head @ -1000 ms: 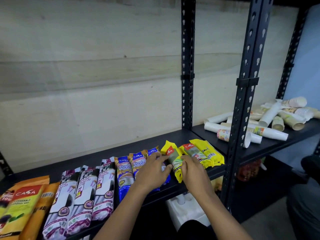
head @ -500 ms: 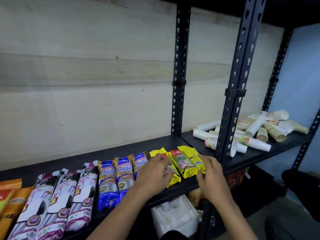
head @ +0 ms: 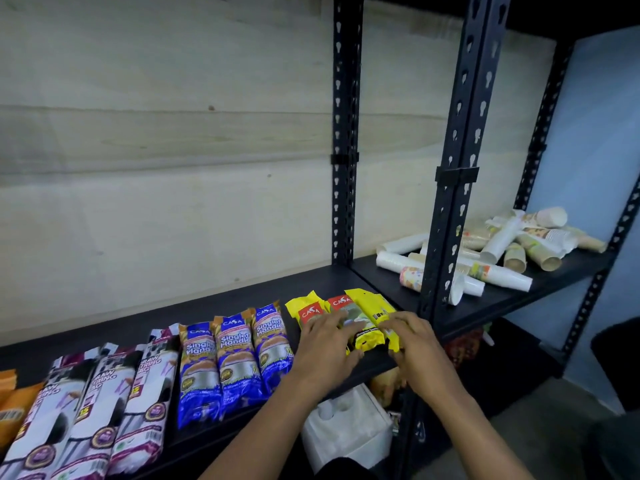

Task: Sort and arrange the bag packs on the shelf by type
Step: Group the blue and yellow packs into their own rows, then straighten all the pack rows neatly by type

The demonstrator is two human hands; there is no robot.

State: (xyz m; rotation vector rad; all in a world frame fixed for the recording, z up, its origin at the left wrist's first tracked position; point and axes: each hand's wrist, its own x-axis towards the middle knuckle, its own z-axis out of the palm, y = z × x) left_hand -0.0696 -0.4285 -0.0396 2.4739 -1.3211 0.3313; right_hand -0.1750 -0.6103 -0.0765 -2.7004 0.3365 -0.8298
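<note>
Bag packs lie in rows on the black shelf [head: 242, 299]. Three yellow packs [head: 367, 313] sit at the right end, close to the upright post. My left hand [head: 325, 344] rests flat on the leftmost yellow pack, fingers spread. Over the rightmost yellow pack, my right hand [head: 412, 344] presses down with fingers apart. Neither hand grips a pack. Three blue packs [head: 235, 355] lie side by side to the left, then three white and maroon packs [head: 93, 410]. Orange packs [head: 14, 403] show at the far left edge.
A black slotted post [head: 457, 188] stands just right of the yellow packs. Beyond it, the neighbouring shelf holds a heap of paper cup stacks [head: 498, 251]. A white box [head: 346, 431] sits below the shelf. The wooden back wall [head: 156, 150] closes the rear.
The yellow packs have been pushed together and squared up near the post. Both hands went from gripping pack ends to lying flat on top. The view shifted right.
</note>
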